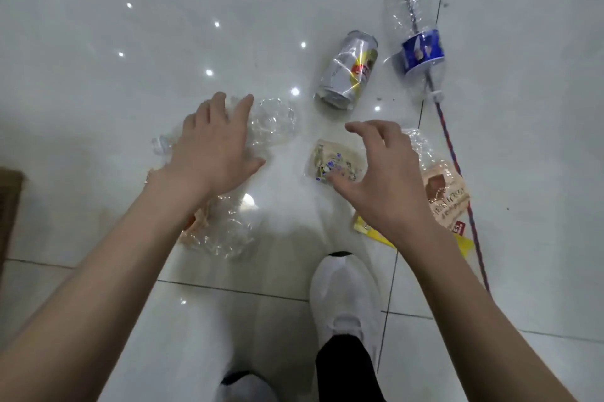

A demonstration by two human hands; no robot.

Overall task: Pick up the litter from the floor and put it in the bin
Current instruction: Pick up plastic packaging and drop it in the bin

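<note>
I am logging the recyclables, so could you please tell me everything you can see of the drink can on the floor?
The drink can looks like thin silver metal with yellow and red print, its wall dented and creased. It lies on its side on the pale tiled floor, one end toward the person, left of the blue-labelled clear bottle and apart from it. Neither the left hand nor the right hand touches it.
</note>
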